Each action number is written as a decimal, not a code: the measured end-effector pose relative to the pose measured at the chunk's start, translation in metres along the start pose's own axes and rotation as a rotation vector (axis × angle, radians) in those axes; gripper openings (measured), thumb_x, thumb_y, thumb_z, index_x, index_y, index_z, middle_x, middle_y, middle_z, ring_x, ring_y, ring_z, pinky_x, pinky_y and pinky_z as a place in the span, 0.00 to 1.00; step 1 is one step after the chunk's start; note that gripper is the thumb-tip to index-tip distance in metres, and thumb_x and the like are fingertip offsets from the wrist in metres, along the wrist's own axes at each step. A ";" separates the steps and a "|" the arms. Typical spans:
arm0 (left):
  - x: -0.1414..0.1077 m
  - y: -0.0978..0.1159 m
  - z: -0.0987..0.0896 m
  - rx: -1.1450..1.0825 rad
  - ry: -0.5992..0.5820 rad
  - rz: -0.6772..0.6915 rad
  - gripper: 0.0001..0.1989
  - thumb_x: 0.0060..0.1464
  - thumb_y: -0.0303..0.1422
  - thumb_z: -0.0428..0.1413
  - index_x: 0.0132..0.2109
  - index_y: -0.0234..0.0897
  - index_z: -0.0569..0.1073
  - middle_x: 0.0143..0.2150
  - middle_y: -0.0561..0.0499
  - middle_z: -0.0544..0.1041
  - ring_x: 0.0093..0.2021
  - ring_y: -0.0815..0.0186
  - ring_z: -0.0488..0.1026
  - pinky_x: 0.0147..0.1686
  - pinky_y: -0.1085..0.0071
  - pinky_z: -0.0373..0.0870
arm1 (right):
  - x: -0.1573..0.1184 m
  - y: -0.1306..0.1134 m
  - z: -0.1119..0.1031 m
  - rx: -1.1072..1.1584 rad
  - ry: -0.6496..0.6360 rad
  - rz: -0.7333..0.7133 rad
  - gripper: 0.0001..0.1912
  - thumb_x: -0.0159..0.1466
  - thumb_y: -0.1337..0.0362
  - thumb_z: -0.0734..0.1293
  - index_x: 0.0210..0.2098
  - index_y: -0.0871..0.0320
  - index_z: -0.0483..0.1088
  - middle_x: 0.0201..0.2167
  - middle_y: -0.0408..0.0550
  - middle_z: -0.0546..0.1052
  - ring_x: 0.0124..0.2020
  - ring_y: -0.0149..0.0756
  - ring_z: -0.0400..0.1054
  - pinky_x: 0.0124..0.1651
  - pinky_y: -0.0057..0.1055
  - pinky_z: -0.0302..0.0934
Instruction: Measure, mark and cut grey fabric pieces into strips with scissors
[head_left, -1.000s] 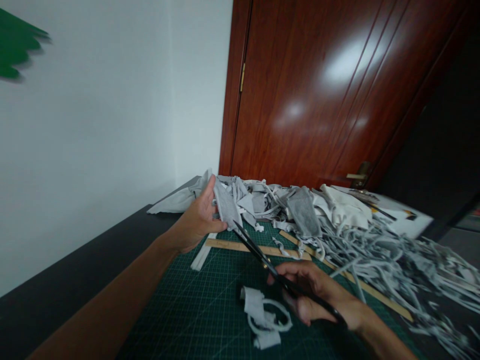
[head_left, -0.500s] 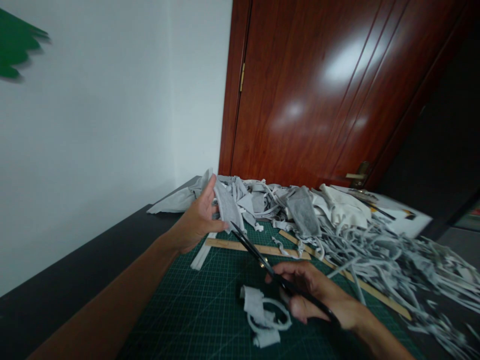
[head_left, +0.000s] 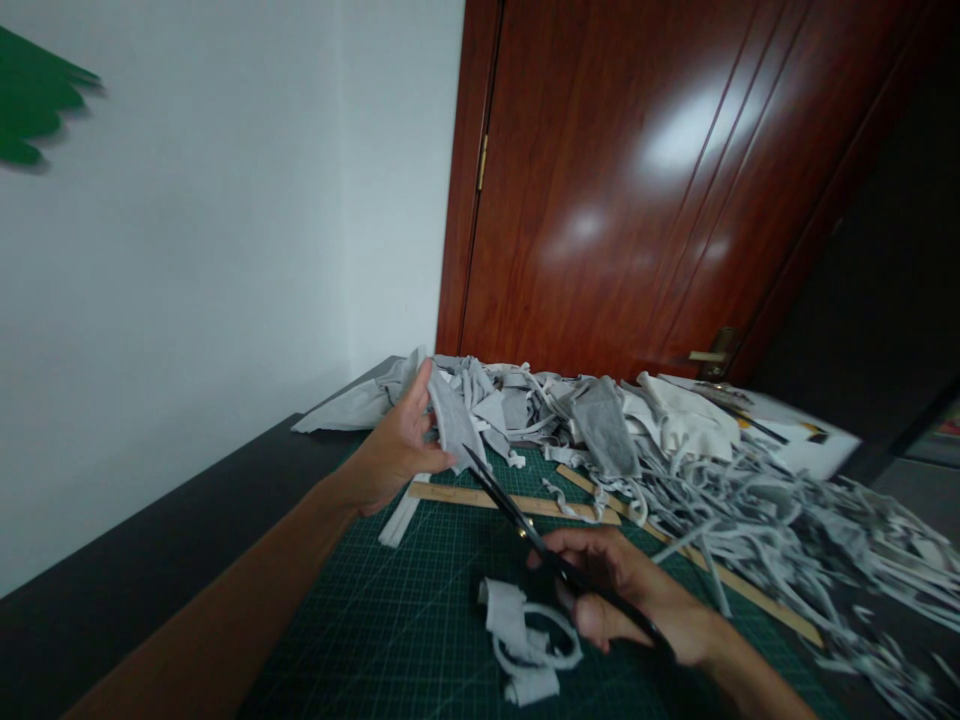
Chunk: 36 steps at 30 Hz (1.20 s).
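My left hand [head_left: 401,440] grips a piece of light grey fabric [head_left: 454,420], which hangs from between thumb and fingers above the far part of the green cutting mat [head_left: 375,620]. Black-handled scissors [head_left: 517,520] are in my right hand [head_left: 611,585], with my fingers through or around the handles. Their blade tips point up and left and lie at the lower edge of the fabric; whether they touch it I cannot tell. Below the scissors, a curled grey fabric scrap [head_left: 521,635] rests on the mat.
Two wooden rulers, one crosswise [head_left: 510,500] and one slanting right [head_left: 739,590], lie on the mat. A heap of fabric pieces [head_left: 607,425] stretches along the back, and tangled grey strips [head_left: 787,530] cover the right side. Behind stand a white wall [head_left: 225,200] and a brown door [head_left: 585,180].
The view has shifted very slightly. Both hands, the fabric and the scissors keep nearly the same positions; the scissor blades look a little closer together.
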<state>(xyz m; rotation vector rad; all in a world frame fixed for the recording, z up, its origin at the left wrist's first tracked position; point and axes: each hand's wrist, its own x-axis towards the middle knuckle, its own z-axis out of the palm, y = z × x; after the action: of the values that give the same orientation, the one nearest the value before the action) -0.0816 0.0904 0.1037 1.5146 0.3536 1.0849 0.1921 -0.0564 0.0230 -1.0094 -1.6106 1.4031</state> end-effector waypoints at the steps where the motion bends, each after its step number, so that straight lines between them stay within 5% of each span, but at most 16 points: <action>1: 0.000 0.000 0.001 -0.005 0.004 -0.002 0.73 0.42 0.18 0.70 0.81 0.48 0.32 0.84 0.44 0.42 0.73 0.42 0.60 0.49 0.69 0.81 | 0.000 0.002 0.000 0.001 -0.001 -0.012 0.39 0.55 0.39 0.82 0.58 0.54 0.77 0.30 0.41 0.74 0.23 0.25 0.61 0.24 0.22 0.56; 8: -0.001 -0.001 0.002 0.030 0.034 -0.045 0.73 0.41 0.20 0.71 0.81 0.50 0.32 0.85 0.44 0.36 0.72 0.41 0.62 0.49 0.66 0.83 | 0.000 0.007 -0.001 0.023 0.008 -0.023 0.35 0.59 0.44 0.82 0.60 0.53 0.75 0.31 0.40 0.75 0.23 0.25 0.61 0.25 0.22 0.55; 17: -0.001 -0.003 -0.001 0.052 0.031 -0.068 0.75 0.39 0.22 0.75 0.81 0.55 0.34 0.85 0.45 0.37 0.74 0.38 0.62 0.62 0.51 0.77 | 0.005 0.005 0.003 0.033 -0.011 -0.061 0.37 0.57 0.42 0.82 0.57 0.56 0.76 0.29 0.39 0.73 0.21 0.23 0.59 0.23 0.22 0.51; 36: 0.004 -0.014 -0.006 0.190 0.038 -0.065 0.74 0.41 0.25 0.75 0.80 0.59 0.36 0.84 0.44 0.39 0.76 0.36 0.59 0.47 0.64 0.84 | 0.020 0.004 0.009 -0.074 0.064 0.024 0.39 0.47 0.37 0.84 0.44 0.59 0.77 0.23 0.35 0.71 0.20 0.24 0.58 0.22 0.23 0.50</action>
<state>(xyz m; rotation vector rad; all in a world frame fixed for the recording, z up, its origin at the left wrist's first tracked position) -0.0797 0.1012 0.0918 1.6400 0.5415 1.0530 0.1766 -0.0413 0.0194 -1.1091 -1.6179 1.3224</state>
